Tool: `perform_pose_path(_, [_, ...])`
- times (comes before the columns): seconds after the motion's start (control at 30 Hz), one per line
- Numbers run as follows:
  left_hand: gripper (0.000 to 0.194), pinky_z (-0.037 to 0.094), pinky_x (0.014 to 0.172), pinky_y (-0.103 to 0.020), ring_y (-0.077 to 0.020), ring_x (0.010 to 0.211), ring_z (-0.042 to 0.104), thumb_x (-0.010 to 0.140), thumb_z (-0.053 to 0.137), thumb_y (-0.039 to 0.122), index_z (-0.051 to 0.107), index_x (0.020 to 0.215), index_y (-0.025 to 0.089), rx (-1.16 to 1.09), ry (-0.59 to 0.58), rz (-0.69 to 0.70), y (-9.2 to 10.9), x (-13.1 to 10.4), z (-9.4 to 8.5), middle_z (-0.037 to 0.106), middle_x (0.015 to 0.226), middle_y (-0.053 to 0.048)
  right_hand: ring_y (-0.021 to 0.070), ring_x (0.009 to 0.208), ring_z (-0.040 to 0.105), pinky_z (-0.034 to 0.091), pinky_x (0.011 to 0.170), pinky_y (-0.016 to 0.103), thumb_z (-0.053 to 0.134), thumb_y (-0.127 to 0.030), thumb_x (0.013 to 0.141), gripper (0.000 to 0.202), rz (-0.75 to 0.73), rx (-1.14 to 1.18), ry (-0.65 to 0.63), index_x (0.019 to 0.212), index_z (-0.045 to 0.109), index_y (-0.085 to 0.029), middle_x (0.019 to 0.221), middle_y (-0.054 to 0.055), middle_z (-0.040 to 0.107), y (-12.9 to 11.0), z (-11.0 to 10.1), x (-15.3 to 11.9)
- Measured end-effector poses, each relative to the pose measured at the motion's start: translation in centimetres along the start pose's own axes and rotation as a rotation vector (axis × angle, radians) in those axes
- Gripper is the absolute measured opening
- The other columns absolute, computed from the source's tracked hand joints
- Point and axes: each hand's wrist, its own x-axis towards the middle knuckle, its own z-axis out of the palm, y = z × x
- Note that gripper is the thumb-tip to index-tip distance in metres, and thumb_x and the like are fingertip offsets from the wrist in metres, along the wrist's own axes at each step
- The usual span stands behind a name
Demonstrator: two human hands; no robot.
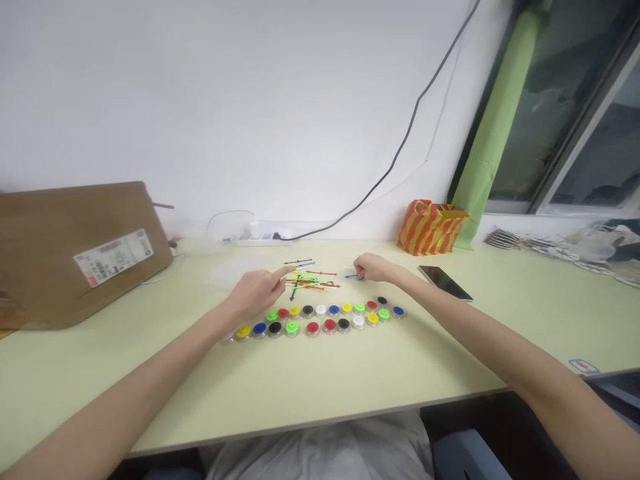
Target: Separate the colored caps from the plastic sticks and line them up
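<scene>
A loose pile of thin coloured sticks with arrow-like tips (313, 283) lies on the table, in red, green, black, blue and yellow. At its left edge is my left hand (256, 292), index finger stretched over the sticks and thumb apart, with nothing visibly held. To the right of the pile, my right hand (373, 267) is closed, its fingertips pinching a blue arrow-tipped stick (351, 276) low over the table. In front of both hands, small round clear pots with coloured tops (313, 327) stand in two uneven rows; my left forearm partly covers the leftmost one.
A cardboard box (75, 253) leans at the left. Against the wall stand a power strip (265, 241) and a red-and-yellow striped bag (431, 228). A dark-screened tablet (445, 283) lies beyond my right forearm. Discs and plastic wrapping (555, 250) sit at the far right.
</scene>
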Motion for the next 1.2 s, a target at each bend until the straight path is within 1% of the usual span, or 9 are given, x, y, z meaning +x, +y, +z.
perform_pose_path(0.2, [0.049, 0.042, 0.064, -0.027, -0.0220, 0.061, 0.062, 0.099, 0.035, 0.029, 0.059, 0.141, 0.021, -0.030, 0.027, -0.012, 0.2, 0.0, -0.5, 0.062, 0.061, -0.003, 0.0202, 0.088, 0.062, 0.031, 0.065, 0.027, 0.060, -0.002, 0.083, 0.019, 0.025, -0.024, 0.045, 0.093, 0.068, -0.016, 0.099, 0.011, 0.073, -1.0, 0.7, -0.6])
perform_pose_path(0.43, [0.049, 0.041, 0.064, -0.028, -0.0228, 0.062, 0.063, 0.099, 0.034, 0.030, 0.061, 0.140, 0.023, -0.041, 0.000, 0.023, 0.0, -0.2, 0.1, 0.062, 0.061, -0.002, 0.0191, 0.088, 0.059, 0.030, 0.065, 0.027, 0.057, -0.005, 0.087, 0.015, 0.042, 0.023, 0.112, 0.090, 0.066, -0.017, 0.097, 0.010, 0.071, -0.5, 1.8, -1.0])
perform_pose_path(0.63, [0.045, 0.042, 0.065, -0.028, -0.0198, 0.064, 0.063, 0.097, 0.035, 0.029, 0.071, 0.123, 0.023, -0.115, -0.039, 0.028, 0.1, -0.2, -0.4, 0.071, 0.072, -0.004, 0.0166, 0.087, 0.062, 0.036, 0.070, 0.024, 0.059, -0.015, 0.092, 0.011, 0.030, 0.117, 0.161, 0.093, 0.070, -0.017, 0.098, 0.007, 0.073, 0.5, 2.3, -1.4])
perform_pose_path(0.7, [0.040, 0.045, 0.069, -0.028, -0.0195, 0.071, 0.066, 0.097, 0.038, 0.031, 0.073, 0.114, 0.024, -0.204, -0.092, 0.051, 0.2, -0.2, -1.1, 0.074, 0.082, -0.004, 0.0183, 0.090, 0.062, 0.037, 0.071, 0.025, 0.059, -0.018, 0.092, 0.012, 0.036, 0.133, 0.180, 0.095, 0.071, -0.017, 0.102, 0.009, 0.074, 0.9, 2.6, -1.5])
perform_pose_path(0.8, [0.034, 0.049, 0.073, -0.028, -0.0193, 0.082, 0.067, 0.098, 0.046, 0.044, 0.073, 0.102, 0.024, -0.372, -0.270, 0.121, -0.2, -0.3, -2.3, 0.074, 0.096, -0.005, 0.0222, 0.094, 0.063, 0.037, 0.073, 0.028, 0.058, -0.019, 0.093, 0.017, 0.053, 0.138, 0.200, 0.101, 0.073, -0.017, 0.105, 0.012, 0.074, 1.3, 3.1, -1.6])
perform_pose_path(0.9, [0.038, 0.049, 0.070, -0.028, -0.0186, 0.078, 0.064, 0.095, 0.053, 0.056, 0.070, 0.094, 0.022, -0.455, -0.421, 0.091, -1.3, -0.3, -3.0, 0.071, 0.092, -0.006, 0.0252, 0.099, 0.063, 0.038, 0.076, 0.030, 0.053, -0.018, 0.096, 0.024, 0.060, 0.136, 0.204, 0.108, 0.074, -0.017, 0.109, 0.014, 0.073, 1.4, 3.7, -1.7])
perform_pose_path(1.0, [0.041, 0.045, 0.066, -0.027, -0.0179, 0.075, 0.061, 0.090, 0.060, 0.060, 0.068, 0.089, 0.020, -0.494, -0.546, 0.054, -2.6, -0.3, -3.1, 0.069, 0.085, -0.005, 0.0272, 0.107, 0.061, 0.041, 0.083, 0.032, 0.049, -0.016, 0.097, 0.031, 0.016, 0.096, 0.246, 0.117, 0.072, -0.017, 0.118, 0.016, 0.069, 1.1, 4.0, -1.7])
perform_pose_path(1.1, [0.043, 0.041, 0.062, -0.026, -0.0174, 0.073, 0.058, 0.083, 0.068, 0.062, 0.068, 0.087, 0.019, -0.513, -0.657, 0.055, -3.5, -0.2, -2.8, 0.067, 0.082, -0.004, 0.0281, 0.112, 0.060, 0.043, 0.092, 0.035, 0.050, -0.011, 0.094, 0.036, -0.064, 0.050, 0.354, 0.124, 0.070, -0.017, 0.122, 0.016, 0.065, 0.7, 4.3, -1.7])
perform_pose_path(1.2, [0.041, 0.040, 0.065, -0.026, -0.0183, 0.078, 0.059, 0.083, 0.069, 0.060, 0.068, 0.091, 0.020, -0.524, -0.676, 0.059, -3.8, -0.1, -2.4, 0.068, 0.089, -0.005, 0.0286, 0.112, 0.059, 0.044, 0.095, 0.039, 0.049, -0.009, 0.093, 0.039, -0.131, 0.037, 0.433, 0.125, 0.070, -0.018, 0.125, 0.016, 0.063, 0.1, 4.3, -1.8])
